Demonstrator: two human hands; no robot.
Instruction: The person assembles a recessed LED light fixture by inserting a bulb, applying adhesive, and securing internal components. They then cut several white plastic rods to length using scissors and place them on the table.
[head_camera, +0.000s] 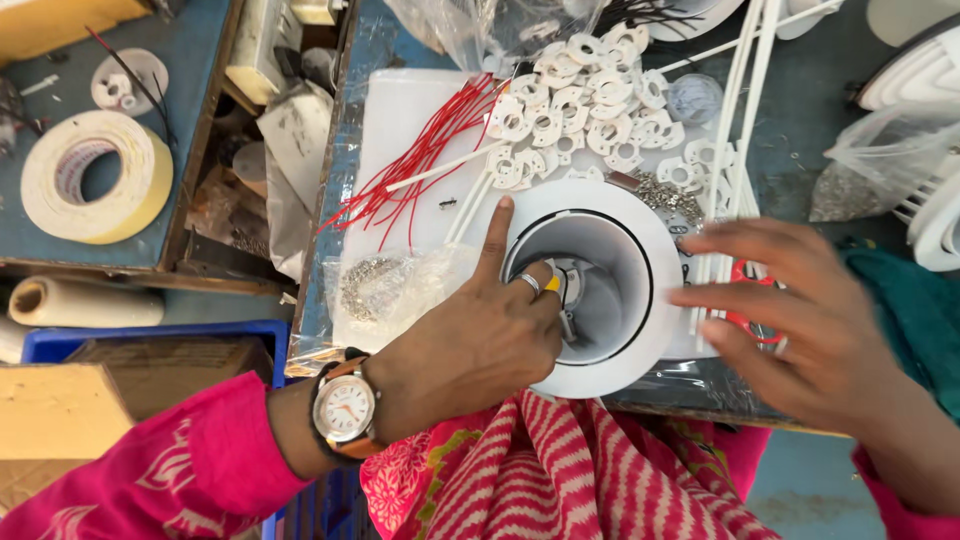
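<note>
Under the left hand (470, 345), the downlight housing (640, 225) is smooth matt white plastic. Beyond its fingertips: glossy red-sheathed wires (420, 160), matt white plastic rings (590, 100). Beside its wrist, crinkled clear plastic bag (400, 290) of shiny metal screws.

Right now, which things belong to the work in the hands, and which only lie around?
In hand:
- white round housing, left hand gripping its rim
- small part in its fingers
- right hand, open beside it

Lying about:
- red wires
- white plastic rings
- tape roll
- bag of screws
</note>
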